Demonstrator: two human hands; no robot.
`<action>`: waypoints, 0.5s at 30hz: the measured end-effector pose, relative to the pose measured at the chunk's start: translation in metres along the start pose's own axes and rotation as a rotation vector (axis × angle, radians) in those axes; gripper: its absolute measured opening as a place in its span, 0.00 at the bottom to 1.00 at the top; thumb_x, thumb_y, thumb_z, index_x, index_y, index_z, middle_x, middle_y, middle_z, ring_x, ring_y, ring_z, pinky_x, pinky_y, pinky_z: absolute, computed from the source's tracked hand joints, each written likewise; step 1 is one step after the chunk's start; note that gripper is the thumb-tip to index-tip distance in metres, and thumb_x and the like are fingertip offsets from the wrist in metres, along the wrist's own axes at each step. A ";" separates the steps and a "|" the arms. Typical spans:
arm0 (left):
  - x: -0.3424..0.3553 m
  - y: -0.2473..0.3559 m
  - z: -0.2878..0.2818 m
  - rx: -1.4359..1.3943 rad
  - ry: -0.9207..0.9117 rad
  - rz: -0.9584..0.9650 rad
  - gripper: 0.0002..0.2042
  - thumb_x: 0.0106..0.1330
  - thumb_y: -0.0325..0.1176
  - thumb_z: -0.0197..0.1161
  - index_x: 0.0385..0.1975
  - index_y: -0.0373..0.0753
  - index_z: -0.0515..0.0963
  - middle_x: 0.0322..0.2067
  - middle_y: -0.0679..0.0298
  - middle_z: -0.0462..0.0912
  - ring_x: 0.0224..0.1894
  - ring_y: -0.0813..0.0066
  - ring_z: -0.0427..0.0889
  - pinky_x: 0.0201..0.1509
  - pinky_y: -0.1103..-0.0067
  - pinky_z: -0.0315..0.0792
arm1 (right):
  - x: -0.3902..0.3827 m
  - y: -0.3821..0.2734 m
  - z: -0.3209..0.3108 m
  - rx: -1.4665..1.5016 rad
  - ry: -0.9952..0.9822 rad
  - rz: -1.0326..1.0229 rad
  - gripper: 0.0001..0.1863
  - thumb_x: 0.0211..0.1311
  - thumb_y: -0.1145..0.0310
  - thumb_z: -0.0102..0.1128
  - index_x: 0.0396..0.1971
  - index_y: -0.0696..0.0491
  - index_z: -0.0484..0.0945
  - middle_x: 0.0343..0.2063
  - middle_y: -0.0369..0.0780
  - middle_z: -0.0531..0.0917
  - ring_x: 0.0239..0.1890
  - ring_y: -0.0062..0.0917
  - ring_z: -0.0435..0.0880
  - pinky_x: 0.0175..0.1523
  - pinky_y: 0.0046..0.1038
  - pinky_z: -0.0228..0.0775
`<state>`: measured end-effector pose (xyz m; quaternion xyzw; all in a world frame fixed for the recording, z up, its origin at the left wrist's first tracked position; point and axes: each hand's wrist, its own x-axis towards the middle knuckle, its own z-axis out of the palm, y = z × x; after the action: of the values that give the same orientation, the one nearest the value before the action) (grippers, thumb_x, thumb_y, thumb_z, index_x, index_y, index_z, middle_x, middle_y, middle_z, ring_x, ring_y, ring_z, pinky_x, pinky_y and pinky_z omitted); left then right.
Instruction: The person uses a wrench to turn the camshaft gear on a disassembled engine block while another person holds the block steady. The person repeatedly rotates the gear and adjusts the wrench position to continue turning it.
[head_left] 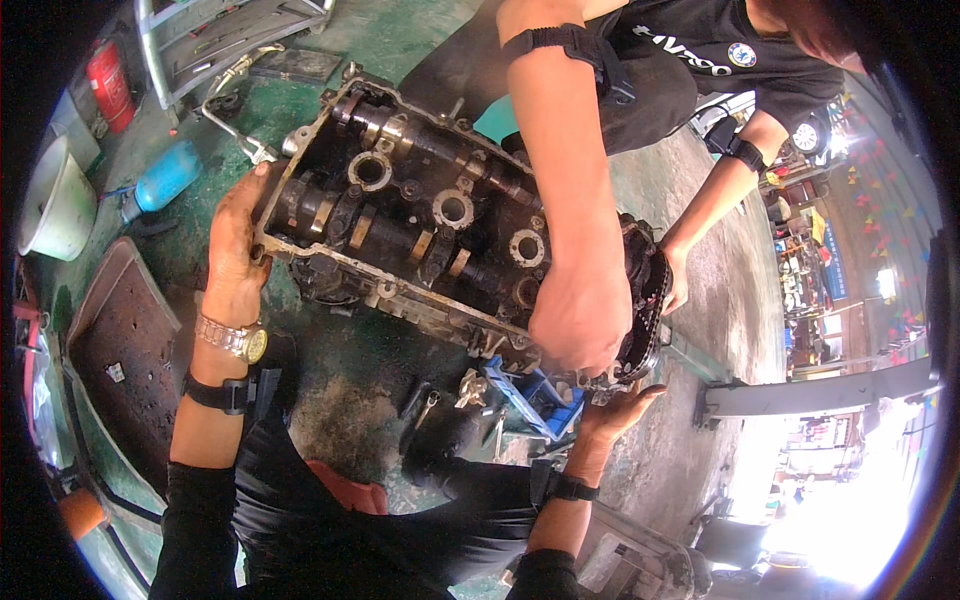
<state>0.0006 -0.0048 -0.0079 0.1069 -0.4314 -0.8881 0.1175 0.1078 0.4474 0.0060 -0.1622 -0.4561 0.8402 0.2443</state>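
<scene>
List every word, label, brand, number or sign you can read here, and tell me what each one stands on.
Co-worker's black shirt: pale lettering on the chest, visible but not transcribed here.
Same shirt: round badge, too small to read.
Red fire extinguisher: markings too small and blurred.
Blue upright sign in the background: too small to read.
Wristwatch: dial too small to read.
Engine part: no lettering I can make out.

I watched through one wide fisheye on the wearer's head. It faced down, close above the engine part (410, 205) and floor (345, 400).
</scene>
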 end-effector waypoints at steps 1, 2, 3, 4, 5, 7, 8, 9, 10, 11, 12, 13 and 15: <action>0.000 0.000 0.000 -0.003 -0.005 -0.007 0.18 0.64 0.42 0.56 0.42 0.31 0.76 0.40 0.59 0.80 0.38 0.71 0.79 0.44 0.78 0.73 | 0.000 0.000 0.000 -0.018 0.029 -0.003 0.44 0.57 0.32 0.38 0.59 0.55 0.62 0.57 0.42 0.69 0.56 0.36 0.68 0.61 0.40 0.59; 0.001 0.000 -0.001 -0.003 -0.011 -0.006 0.18 0.64 0.41 0.56 0.42 0.31 0.76 0.39 0.59 0.80 0.38 0.71 0.79 0.44 0.78 0.73 | 0.000 0.000 0.000 -0.017 0.030 -0.004 0.44 0.57 0.31 0.38 0.59 0.55 0.62 0.57 0.42 0.69 0.56 0.36 0.68 0.60 0.40 0.59; 0.001 0.000 -0.001 0.002 -0.017 0.004 0.18 0.64 0.41 0.56 0.42 0.31 0.76 0.39 0.59 0.80 0.38 0.71 0.79 0.44 0.78 0.73 | 0.000 0.000 0.000 0.005 0.009 -0.001 0.44 0.57 0.31 0.38 0.59 0.56 0.62 0.57 0.42 0.69 0.55 0.36 0.68 0.60 0.40 0.59; 0.001 0.000 -0.001 -0.001 -0.012 -0.004 0.18 0.64 0.41 0.55 0.42 0.31 0.76 0.39 0.59 0.80 0.38 0.72 0.79 0.44 0.78 0.73 | 0.000 0.000 0.000 -0.017 0.041 -0.004 0.44 0.57 0.31 0.38 0.59 0.55 0.62 0.57 0.42 0.69 0.55 0.36 0.68 0.60 0.40 0.59; 0.001 0.000 -0.001 0.001 -0.007 -0.005 0.17 0.65 0.41 0.55 0.42 0.31 0.76 0.39 0.59 0.80 0.38 0.72 0.79 0.44 0.79 0.73 | 0.001 0.000 0.000 -0.017 0.049 -0.003 0.44 0.57 0.31 0.38 0.59 0.55 0.62 0.56 0.42 0.69 0.55 0.36 0.68 0.60 0.40 0.59; 0.000 0.000 0.000 0.003 0.003 -0.006 0.17 0.65 0.41 0.55 0.42 0.31 0.76 0.39 0.60 0.80 0.38 0.72 0.79 0.43 0.79 0.72 | 0.001 0.000 0.000 -0.021 0.065 -0.003 0.44 0.56 0.31 0.39 0.59 0.55 0.62 0.56 0.42 0.69 0.55 0.36 0.68 0.60 0.41 0.60; 0.000 0.000 0.000 0.002 0.009 -0.006 0.17 0.65 0.40 0.54 0.42 0.31 0.76 0.39 0.60 0.80 0.38 0.72 0.79 0.43 0.79 0.72 | 0.001 0.000 0.000 -0.024 0.073 -0.002 0.44 0.56 0.31 0.39 0.59 0.55 0.62 0.56 0.42 0.69 0.55 0.36 0.68 0.60 0.41 0.60; -0.001 0.000 0.001 -0.001 0.012 0.004 0.17 0.65 0.40 0.54 0.42 0.31 0.76 0.39 0.60 0.81 0.38 0.73 0.79 0.43 0.80 0.72 | 0.002 0.000 0.000 -0.026 0.081 -0.002 0.44 0.56 0.31 0.39 0.59 0.55 0.62 0.56 0.42 0.69 0.55 0.36 0.68 0.59 0.41 0.60; -0.001 0.001 0.001 0.004 0.016 -0.004 0.17 0.65 0.40 0.54 0.42 0.31 0.76 0.39 0.60 0.81 0.37 0.73 0.79 0.42 0.80 0.72 | 0.002 0.000 0.000 -0.016 0.077 -0.004 0.44 0.56 0.31 0.39 0.59 0.55 0.62 0.56 0.42 0.69 0.55 0.36 0.68 0.59 0.41 0.60; -0.001 0.001 0.002 0.008 0.019 -0.001 0.17 0.65 0.41 0.55 0.42 0.31 0.76 0.38 0.60 0.81 0.36 0.74 0.79 0.41 0.80 0.72 | 0.002 0.000 0.000 -0.007 0.074 -0.006 0.44 0.56 0.31 0.40 0.59 0.55 0.63 0.56 0.42 0.69 0.55 0.36 0.68 0.59 0.41 0.60; -0.001 0.002 0.003 0.019 0.034 0.002 0.17 0.65 0.41 0.55 0.42 0.32 0.76 0.38 0.61 0.81 0.36 0.74 0.79 0.40 0.80 0.72 | 0.002 0.000 0.001 0.021 0.048 -0.007 0.44 0.56 0.31 0.40 0.59 0.55 0.63 0.55 0.42 0.69 0.54 0.35 0.69 0.59 0.41 0.61; -0.002 0.003 0.004 0.018 0.025 -0.003 0.17 0.65 0.41 0.55 0.42 0.32 0.76 0.37 0.61 0.81 0.35 0.74 0.79 0.39 0.80 0.72 | 0.002 0.000 0.001 0.002 0.091 -0.006 0.43 0.56 0.31 0.41 0.58 0.55 0.63 0.55 0.42 0.70 0.54 0.36 0.69 0.58 0.41 0.61; -0.004 0.004 0.007 0.032 0.039 -0.010 0.17 0.64 0.41 0.56 0.42 0.33 0.76 0.36 0.62 0.81 0.32 0.75 0.78 0.37 0.81 0.72 | 0.001 0.000 0.001 0.012 0.112 0.005 0.43 0.56 0.32 0.41 0.58 0.54 0.64 0.54 0.42 0.70 0.53 0.36 0.69 0.58 0.41 0.62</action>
<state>0.0026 -0.0015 -0.0002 0.1282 -0.4424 -0.8795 0.1197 0.1071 0.4474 0.0064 -0.2086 -0.4363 0.8332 0.2681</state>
